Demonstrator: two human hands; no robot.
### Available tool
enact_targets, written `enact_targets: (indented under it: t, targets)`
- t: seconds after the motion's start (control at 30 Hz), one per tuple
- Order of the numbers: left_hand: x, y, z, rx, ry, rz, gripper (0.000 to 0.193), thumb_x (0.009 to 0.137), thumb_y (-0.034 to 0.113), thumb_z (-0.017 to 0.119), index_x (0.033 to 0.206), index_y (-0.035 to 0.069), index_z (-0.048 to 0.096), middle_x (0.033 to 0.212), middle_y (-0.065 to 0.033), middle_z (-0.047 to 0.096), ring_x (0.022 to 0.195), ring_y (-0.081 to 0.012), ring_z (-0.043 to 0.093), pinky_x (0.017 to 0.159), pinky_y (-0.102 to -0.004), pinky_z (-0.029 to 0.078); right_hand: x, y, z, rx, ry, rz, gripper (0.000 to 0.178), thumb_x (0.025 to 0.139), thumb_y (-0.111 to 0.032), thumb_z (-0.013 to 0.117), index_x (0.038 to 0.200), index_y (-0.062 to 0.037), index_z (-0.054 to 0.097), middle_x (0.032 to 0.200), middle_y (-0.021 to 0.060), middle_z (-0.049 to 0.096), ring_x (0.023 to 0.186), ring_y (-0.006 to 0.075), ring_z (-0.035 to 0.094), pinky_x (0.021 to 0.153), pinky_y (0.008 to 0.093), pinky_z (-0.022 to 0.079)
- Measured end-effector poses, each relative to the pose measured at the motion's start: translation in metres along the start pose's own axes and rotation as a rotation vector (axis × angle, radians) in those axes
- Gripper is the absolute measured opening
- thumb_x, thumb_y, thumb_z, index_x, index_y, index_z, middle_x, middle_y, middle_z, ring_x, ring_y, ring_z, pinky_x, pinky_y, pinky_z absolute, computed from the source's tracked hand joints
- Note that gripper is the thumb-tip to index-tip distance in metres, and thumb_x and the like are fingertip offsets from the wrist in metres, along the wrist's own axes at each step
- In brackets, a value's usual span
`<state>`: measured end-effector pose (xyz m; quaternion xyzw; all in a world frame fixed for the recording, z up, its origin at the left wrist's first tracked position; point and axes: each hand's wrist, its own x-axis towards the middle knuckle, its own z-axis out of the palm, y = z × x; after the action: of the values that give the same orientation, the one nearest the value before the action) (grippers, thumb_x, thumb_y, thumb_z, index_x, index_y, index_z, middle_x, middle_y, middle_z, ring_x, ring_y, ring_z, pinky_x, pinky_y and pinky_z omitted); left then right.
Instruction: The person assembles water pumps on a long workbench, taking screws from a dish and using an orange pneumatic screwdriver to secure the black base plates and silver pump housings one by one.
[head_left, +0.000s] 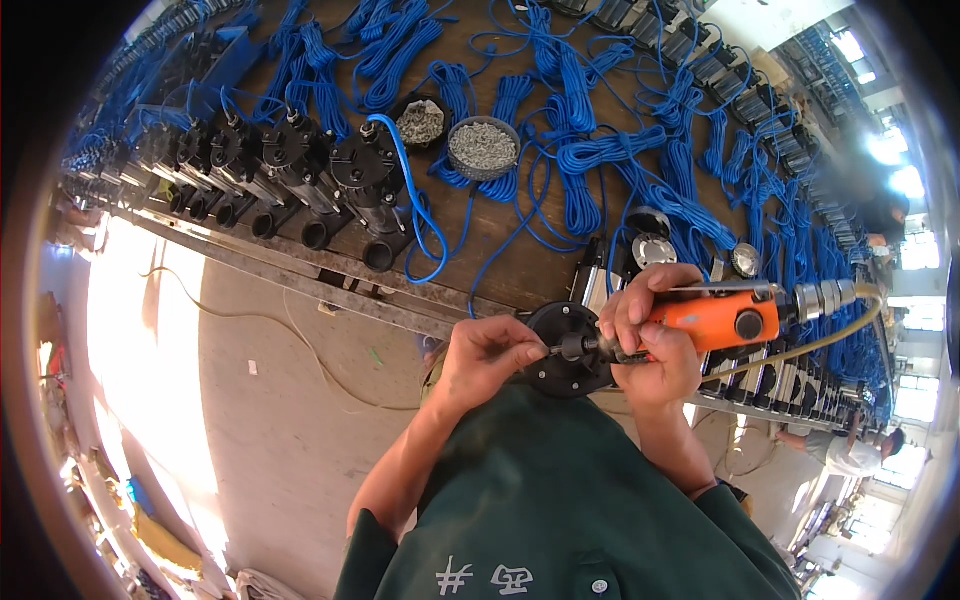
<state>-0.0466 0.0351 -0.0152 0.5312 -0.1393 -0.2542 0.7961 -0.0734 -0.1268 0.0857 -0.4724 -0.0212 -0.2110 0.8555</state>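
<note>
Shirt [570,470]: dark green, at 6 o'clock, cut off by the lower edge
Left hand [485,362]: near centre at 6 o'clock, thumb and forefinger drawn together beside the disc's hub; cannot tell whether they pinch anything
Right hand [662,372]: at 4 o'clock, fingers curled around the driver
Driver [712,320]: orange, at 3 o'clock, nose pointing at the hub; its front end partly hidden by fingers
Disc [562,376]: black, round, at 4 o'clock, between the hands; lower edge meets the shirt in view
Bowl [484,150]: at 12 o'clock, heaped with small silvery parts, too small to tell apart
Darker bowl [421,122]: between 11 and 12, pale bits inside
Bin [205,68]: blue, at 10 o'clock, dark contents hard to make out
</note>
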Motion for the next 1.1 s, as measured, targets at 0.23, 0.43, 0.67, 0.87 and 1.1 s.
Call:
enact_targets:
  t: [0.23, 0.43, 0.67, 0.87, 1.1]
  targets:
    - [0.0, -0.006, 0.009, -0.336, 0.077, -0.224, 0.024, 0.093, 0.019, 0.065, 0.081, -0.001, 0.065, 0.061, 0.0036, 0.051, 0.053, -0.0021, 0.036, 0.049, -0.0203, 0.025, -0.001, 0.005, -0.002, -0.053, -0.022, -0.082, 0.037, 0.069, 0.001, 0.05, 0.106, -0.0014, 0.048, 0.082, 0.0107, 0.052, 0.056, 0.015, 0.051, 0.061, 0.0325, 0.047]
    - [0.004, -0.003, 0.0, 0.032, 0.048, -0.085, 0.036, 0.098, 0.025, 0.057, 0.076, -0.003, 0.065, 0.059, 0.0038, 0.045, 0.056, -0.0034, 0.039, 0.051, -0.0226, 0.032, -0.004, 0.011, -0.004, -0.157, -0.179, -0.092, 0.034, 0.078, 0.002, 0.062, 0.108, -0.0021, 0.049, 0.08, 0.01, 0.055, 0.058, 0.0148, 0.054, 0.061, 0.0309, 0.049]
    - [0.009, -0.021, -0.009, 0.187, -0.061, 0.086, 0.02, 0.092, 0.008, 0.058, 0.103, -0.003, 0.07, 0.062, 0.0045, 0.044, 0.06, -0.0042, 0.042, 0.056, -0.0226, 0.035, -0.011, 0.025, -0.016, -0.293, -0.18, -0.037, 0.031, 0.077, 0.005, 0.057, 0.106, 0.0007, 0.049, 0.083, 0.0105, 0.056, 0.065, 0.015, 0.057, 0.062, 0.0282, 0.05]
    - [0.004, -0.02, -0.012, 0.184, -0.055, 0.004, 0.04, 0.079, -0.004, 0.063, 0.118, -0.002, 0.056, 0.063, 0.0062, 0.038, 0.058, -0.0025, 0.033, 0.054, -0.0204, 0.027, -0.009, 0.029, -0.015, -0.334, -0.237, -0.037, 0.031, 0.075, 0.005, 0.058, 0.105, 0.0026, 0.05, 0.083, 0.0106, 0.057, 0.069, 0.0146, 0.058, 0.061, 0.0261, 0.05]
    - [0.003, -0.025, -0.015, 0.142, -0.039, -0.027, 0.039, 0.077, -0.005, 0.065, 0.113, 0.0, 0.051, 0.063, 0.0067, 0.037, 0.058, -0.0019, 0.031, 0.054, -0.0198, 0.025, -0.011, 0.033, -0.013, -0.42, -0.305, -0.029, 0.027, 0.074, 0.005, 0.06, 0.1, 0.0019, 0.053, 0.084, 0.0127, 0.06, 0.069, 0.0139, 0.059, 0.06, 0.0238, 0.051]
